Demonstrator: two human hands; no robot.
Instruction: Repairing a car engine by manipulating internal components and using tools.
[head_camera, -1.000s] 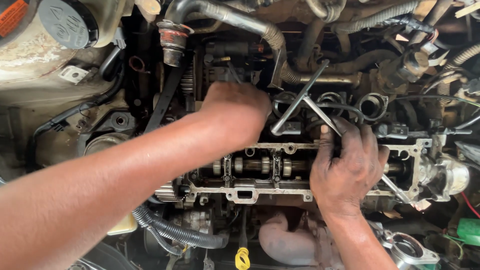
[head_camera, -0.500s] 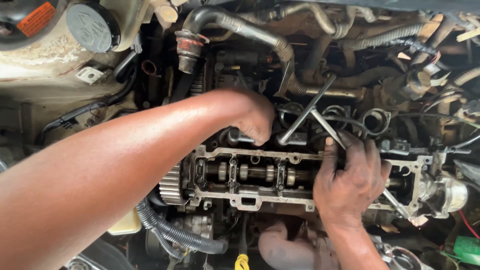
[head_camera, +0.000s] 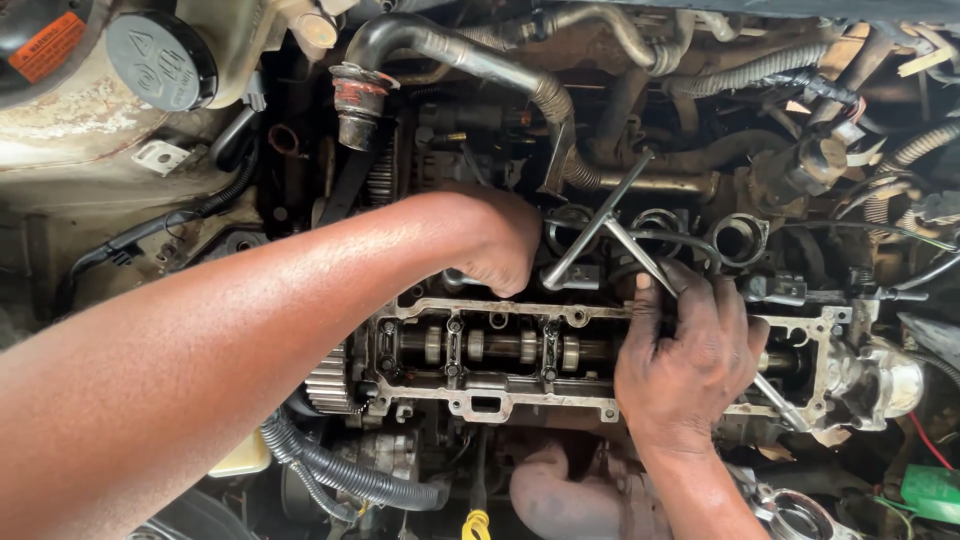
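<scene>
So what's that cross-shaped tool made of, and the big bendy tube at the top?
The cross-shaped tool under the right hand looks like bare steel: thin grey rods with a dull shine. The big tube looks like black rubber: matt, curved, dusty. The toothed wheel seems metal too, grey and hard-edged.

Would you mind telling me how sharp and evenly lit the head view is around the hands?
Head view: even daylight, no hard glare; the right hand and the cross-shaped wrench are sharp; the left hand is sharp too, but its forearm fills the near foreground slightly soft; deep gaps beside the camshaft fall into shadow.
</scene>
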